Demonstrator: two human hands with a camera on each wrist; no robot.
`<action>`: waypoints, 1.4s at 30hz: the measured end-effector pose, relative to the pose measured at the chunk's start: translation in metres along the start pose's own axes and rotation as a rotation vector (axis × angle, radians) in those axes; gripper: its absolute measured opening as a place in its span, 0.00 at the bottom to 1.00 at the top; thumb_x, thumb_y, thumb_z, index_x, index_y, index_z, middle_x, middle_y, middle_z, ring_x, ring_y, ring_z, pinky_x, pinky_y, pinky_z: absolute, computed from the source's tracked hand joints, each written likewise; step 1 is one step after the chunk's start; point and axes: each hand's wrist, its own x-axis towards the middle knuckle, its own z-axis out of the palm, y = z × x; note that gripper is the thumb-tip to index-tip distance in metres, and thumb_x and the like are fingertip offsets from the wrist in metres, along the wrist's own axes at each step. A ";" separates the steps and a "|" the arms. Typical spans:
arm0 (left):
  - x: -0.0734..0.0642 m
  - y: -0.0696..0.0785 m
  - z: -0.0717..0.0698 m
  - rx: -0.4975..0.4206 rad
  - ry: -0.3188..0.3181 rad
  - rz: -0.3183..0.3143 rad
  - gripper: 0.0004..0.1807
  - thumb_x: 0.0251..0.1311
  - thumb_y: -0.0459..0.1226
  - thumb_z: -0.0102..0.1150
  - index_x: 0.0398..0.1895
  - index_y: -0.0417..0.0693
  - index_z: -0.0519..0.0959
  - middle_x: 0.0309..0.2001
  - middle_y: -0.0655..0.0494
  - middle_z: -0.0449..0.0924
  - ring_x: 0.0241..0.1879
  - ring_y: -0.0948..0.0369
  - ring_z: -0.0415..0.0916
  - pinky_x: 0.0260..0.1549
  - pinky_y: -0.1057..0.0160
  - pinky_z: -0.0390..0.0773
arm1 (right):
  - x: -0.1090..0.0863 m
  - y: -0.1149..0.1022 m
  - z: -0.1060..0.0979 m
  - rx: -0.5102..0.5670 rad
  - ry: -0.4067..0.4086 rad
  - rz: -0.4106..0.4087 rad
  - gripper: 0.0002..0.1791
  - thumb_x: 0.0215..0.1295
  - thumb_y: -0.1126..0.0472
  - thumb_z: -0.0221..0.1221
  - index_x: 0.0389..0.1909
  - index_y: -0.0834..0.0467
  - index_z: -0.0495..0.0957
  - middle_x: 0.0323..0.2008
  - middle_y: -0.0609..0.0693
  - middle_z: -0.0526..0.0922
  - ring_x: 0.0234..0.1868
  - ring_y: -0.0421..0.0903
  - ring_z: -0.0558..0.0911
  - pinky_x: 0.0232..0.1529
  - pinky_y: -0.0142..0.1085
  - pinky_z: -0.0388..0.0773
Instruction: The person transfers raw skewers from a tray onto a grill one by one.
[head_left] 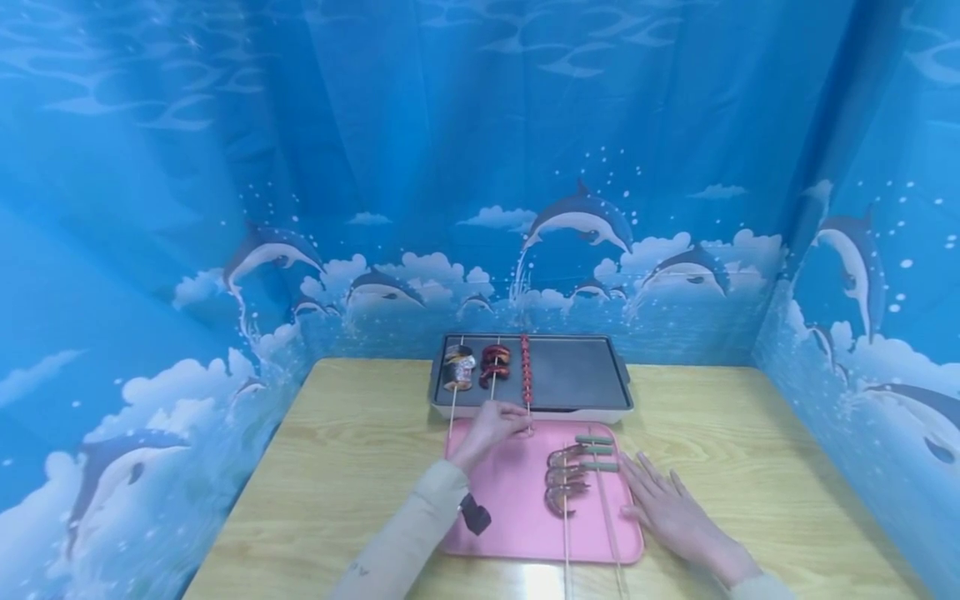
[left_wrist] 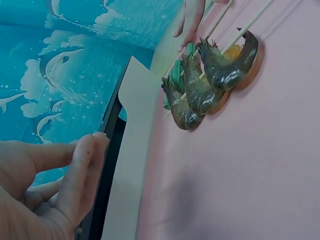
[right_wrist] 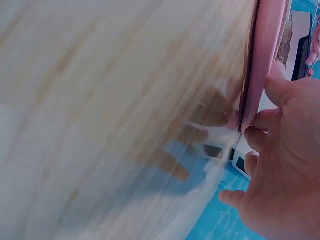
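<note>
My left hand [head_left: 495,427] is at the front edge of the dark griddle [head_left: 573,375]. Its thumb and fingers pinch the lower stick of a skewer of small red pieces [head_left: 527,371], which lies across the griddle plate. In the left wrist view, the thumb and fingertips [left_wrist: 89,150] come together beside the griddle's side. My right hand [head_left: 671,508] has its fingers spread at the right edge of the pink tray [head_left: 487,533]; in the right wrist view, the thumb [right_wrist: 277,82] touches the rim. A shrimp skewer [head_left: 564,483] and a skewer of green pieces [head_left: 600,467] lie on the tray.
Left of the red skewer on the griddle lie a fish-like skewer [head_left: 458,371] and a dark red, glossy skewer [head_left: 494,365]. The wooden table [head_left: 337,433] extends around the tray. A blue dolphin-print curtain [head_left: 420,183] hangs behind and at both sides.
</note>
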 end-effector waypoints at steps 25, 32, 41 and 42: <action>-0.050 -0.007 -0.070 0.425 0.292 0.513 0.21 0.78 0.43 0.48 0.65 0.40 0.76 0.65 0.42 0.77 0.67 0.42 0.70 0.65 0.40 0.71 | 0.008 -0.001 -0.001 -0.013 -0.102 0.039 0.37 0.75 0.44 0.54 0.75 0.62 0.63 0.74 0.62 0.64 0.75 0.66 0.60 0.67 0.74 0.54; -0.071 -0.036 -0.095 0.742 0.402 0.478 0.26 0.76 0.46 0.50 0.70 0.43 0.71 0.75 0.42 0.62 0.78 0.38 0.43 0.72 0.29 0.43 | 0.004 0.001 -0.001 0.016 -0.040 0.000 0.38 0.74 0.47 0.56 0.78 0.58 0.58 0.74 0.62 0.64 0.81 0.51 0.47 0.64 0.75 0.55; -0.092 -0.073 -0.105 0.982 0.302 0.458 0.33 0.74 0.48 0.52 0.75 0.39 0.64 0.78 0.40 0.56 0.77 0.33 0.41 0.67 0.21 0.43 | 0.006 -0.009 -0.015 0.052 -0.084 0.044 0.37 0.73 0.47 0.57 0.75 0.63 0.62 0.74 0.63 0.64 0.74 0.27 0.30 0.66 0.75 0.53; -0.092 -0.075 -0.105 1.013 0.275 0.455 0.33 0.74 0.48 0.52 0.74 0.39 0.64 0.77 0.40 0.56 0.76 0.32 0.43 0.66 0.20 0.43 | 0.006 -0.008 -0.014 0.062 -0.086 0.044 0.37 0.73 0.48 0.57 0.75 0.62 0.62 0.73 0.64 0.64 0.75 0.29 0.31 0.66 0.75 0.53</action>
